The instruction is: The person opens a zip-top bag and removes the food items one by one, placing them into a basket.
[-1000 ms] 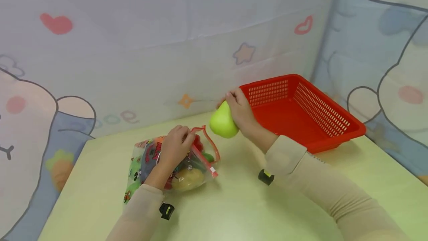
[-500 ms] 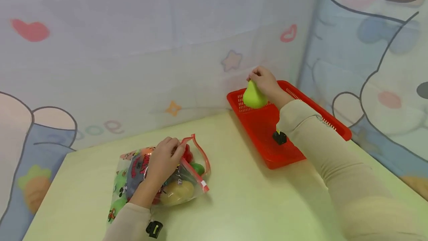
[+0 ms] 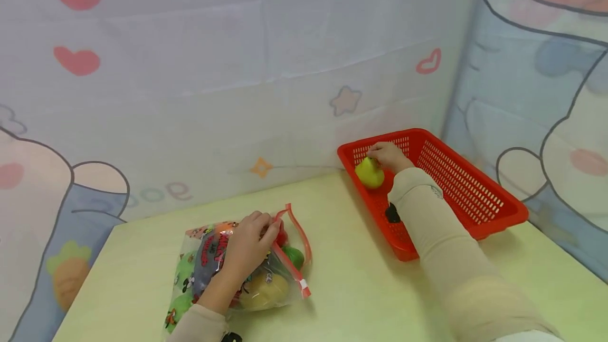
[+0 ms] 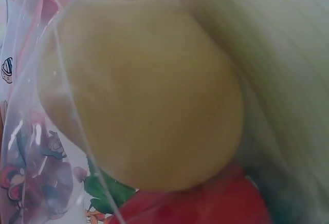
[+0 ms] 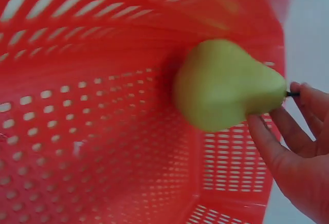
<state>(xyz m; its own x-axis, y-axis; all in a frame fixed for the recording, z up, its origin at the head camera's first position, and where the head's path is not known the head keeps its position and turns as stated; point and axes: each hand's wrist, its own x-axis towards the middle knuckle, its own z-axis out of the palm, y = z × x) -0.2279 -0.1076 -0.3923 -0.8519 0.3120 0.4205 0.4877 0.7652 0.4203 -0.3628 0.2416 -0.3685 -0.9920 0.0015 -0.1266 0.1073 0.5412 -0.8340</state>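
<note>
A green pear (image 3: 370, 173) is inside the red plastic basket (image 3: 494, 215), at its back left corner. My right hand (image 3: 390, 156) holds the pear by its narrow stem end; in the right wrist view the thumb and fingertips (image 5: 257, 124) touch its neck beside the dark stem. My left hand (image 3: 250, 244) grips the upper edge of a clear printed zip bag (image 3: 211, 252) near its red zip strip. The bag's mouth gapes to the right. Inside it show a yellowish, potato-like thing (image 4: 149, 90), something green (image 3: 293, 256) and something red (image 4: 195, 206).
Both the bag and the basket rest on a pale yellow-green table (image 3: 332, 278), with a stretch of tabletop between them. Behind rises a cloth backdrop (image 3: 214, 94) printed with cartoon figures, hearts and stars. The basket's far side stands close to it.
My right hand has carried the pear from beside the bag's mouth rightward, then down into the basket. The left hand has kept its hold on the bag. The head view has shifted slightly.
</note>
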